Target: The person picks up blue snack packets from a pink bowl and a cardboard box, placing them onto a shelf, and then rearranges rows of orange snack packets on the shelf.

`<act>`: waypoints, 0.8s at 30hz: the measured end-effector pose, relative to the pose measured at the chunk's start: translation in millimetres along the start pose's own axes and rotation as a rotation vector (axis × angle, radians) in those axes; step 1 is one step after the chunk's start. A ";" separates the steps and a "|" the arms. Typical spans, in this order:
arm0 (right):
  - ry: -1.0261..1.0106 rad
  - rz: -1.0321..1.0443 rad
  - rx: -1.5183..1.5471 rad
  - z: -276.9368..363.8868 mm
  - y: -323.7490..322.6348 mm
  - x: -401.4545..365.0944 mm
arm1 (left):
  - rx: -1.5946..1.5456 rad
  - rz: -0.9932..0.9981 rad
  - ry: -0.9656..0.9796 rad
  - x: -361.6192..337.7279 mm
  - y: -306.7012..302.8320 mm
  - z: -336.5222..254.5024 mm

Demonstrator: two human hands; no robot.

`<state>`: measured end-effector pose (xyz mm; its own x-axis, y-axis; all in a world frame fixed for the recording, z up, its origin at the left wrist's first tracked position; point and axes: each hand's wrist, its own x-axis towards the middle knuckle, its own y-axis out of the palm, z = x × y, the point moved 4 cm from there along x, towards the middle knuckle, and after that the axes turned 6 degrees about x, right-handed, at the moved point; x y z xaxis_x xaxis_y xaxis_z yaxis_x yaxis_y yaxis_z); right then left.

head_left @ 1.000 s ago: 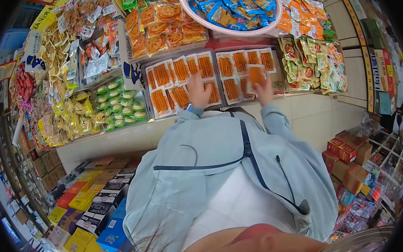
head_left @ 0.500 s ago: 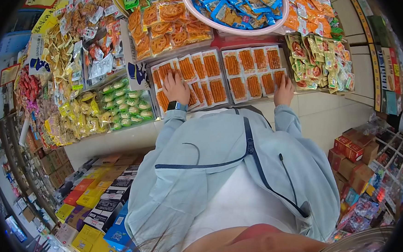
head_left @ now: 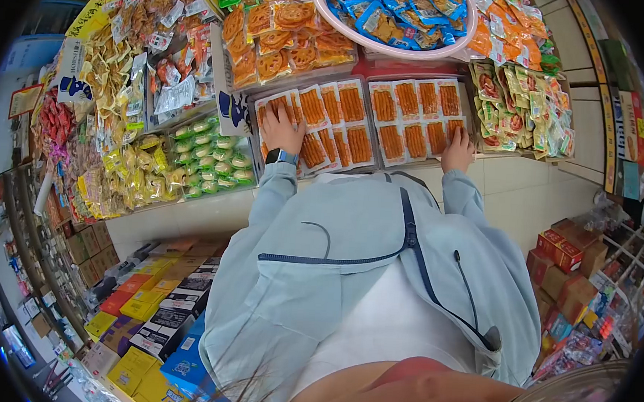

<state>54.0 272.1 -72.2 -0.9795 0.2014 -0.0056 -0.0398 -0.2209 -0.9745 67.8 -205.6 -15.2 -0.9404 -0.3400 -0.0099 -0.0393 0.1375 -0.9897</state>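
My left hand [head_left: 282, 134] lies with its fingers apart on flat clear packs of orange-red snack sticks [head_left: 312, 150] in the left tray. A watch sits on that wrist. At the near right corner of the neighbouring tray, my right hand [head_left: 458, 152] rests its outstretched fingers on the edge of a similar snack pack [head_left: 436, 136]. Neither hand has lifted a pack. My left palm and fingers hide part of the packs beneath them.
Behind the trays stand orange ring-patterned snack packs [head_left: 273, 42] and a pink basin [head_left: 471, 29] of blue packets. Green-wrapped snacks [head_left: 210, 157] lie to the left, pale green packets [head_left: 523, 114] to the right. Stacked cartons [head_left: 142, 304] are at lower left; boxes [head_left: 559, 249] stand at right.
The view has shifted slightly, so the trays appear further right. My left hand sits a little further left over its packs. My right hand stays at the tray's near right corner.
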 end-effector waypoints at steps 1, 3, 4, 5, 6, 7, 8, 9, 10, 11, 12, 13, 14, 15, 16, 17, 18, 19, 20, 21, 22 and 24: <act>-0.003 0.006 -0.004 1.3 -3.3 -0.6 | 0.013 -0.004 -0.011 0.0 -0.6 -2.1; -0.017 0.002 0.000 2.1 -5.5 -1.9 | 0.040 -0.013 -0.029 0.8 -1.3 -5.3; -0.030 -0.008 0.007 1.2 -5.3 -1.9 | 0.022 -0.058 -0.051 2.4 1.3 -3.4; -0.045 -0.016 0.012 0.9 -5.2 -2.4 | 0.004 -0.103 -0.075 4.0 5.6 -1.4; -0.028 -0.017 0.010 0.5 -4.3 -2.7 | -0.016 -0.150 -0.101 4.4 7.3 0.0; -0.014 -0.018 0.006 0.6 -3.8 -3.2 | 0.010 -0.155 -0.116 2.7 10.1 0.3; 0.000 -0.021 0.005 1.5 -4.5 -1.6 | 0.035 -0.162 -0.132 2.4 12.2 -0.6; 0.011 -0.019 0.003 4.3 -7.0 0.8 | 0.061 -0.174 -0.145 5.9 7.9 -3.1; 0.025 -0.014 0.003 7.1 -10.0 -0.4 | 0.060 -0.127 -0.133 9.4 5.6 -4.2; 0.042 -0.005 0.001 9.0 -11.0 -2.3 | 0.062 -0.075 -0.120 10.6 4.0 -3.9; 0.046 -0.016 -0.004 10.5 -11.1 -3.0 | 0.064 -0.019 -0.107 10.7 1.6 -4.0; 0.052 -0.026 -0.011 10.7 -11.1 -3.7 | 0.063 -0.016 -0.094 10.2 -1.3 -4.1; 0.057 -0.039 -0.018 10.3 -10.8 -3.7 | 0.061 -0.013 -0.081 10.5 -3.3 -5.0; 0.047 -0.061 0.013 9.6 -10.3 -3.6 | 0.056 -0.011 -0.067 11.4 -4.1 -6.5; 0.037 -0.083 0.043 7.7 -9.4 -4.2 | 0.030 -0.031 -0.068 11.5 -4.3 -7.7; 0.026 -0.104 0.070 4.4 -8.9 -5.5 | 0.003 -0.050 -0.071 10.1 -3.7 -9.4; 0.012 -0.121 0.077 1.5 -6.8 -4.6 | -0.025 -0.069 -0.074 8.7 -4.1 -11.5; -0.001 -0.137 0.085 -0.2 -4.0 -3.3 | -0.070 -0.098 -0.080 7.0 -5.2 -13.2; -0.012 -0.154 0.093 -2.9 -2.0 -4.0 | -0.114 -0.126 -0.084 4.7 -6.6 -15.0; -0.042 -0.176 0.078 -1.4 -3.9 -6.3 | -0.161 -0.155 -0.084 3.7 -9.3 -19.0; -0.071 -0.202 0.061 5.1 -8.5 -7.7 | -0.233 -0.171 -0.048 1.8 -17.1 -26.6; -0.214 -0.239 0.075 25.7 -21.0 -9.7 | -0.378 -0.202 0.021 -6.7 -35.2 -40.7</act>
<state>59.3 250.3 -45.9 -0.9597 0.0523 0.2760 -0.2799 -0.2627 -0.9234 61.8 -170.3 25.6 -0.9076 -0.3765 0.1858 -0.3408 0.4023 -0.8497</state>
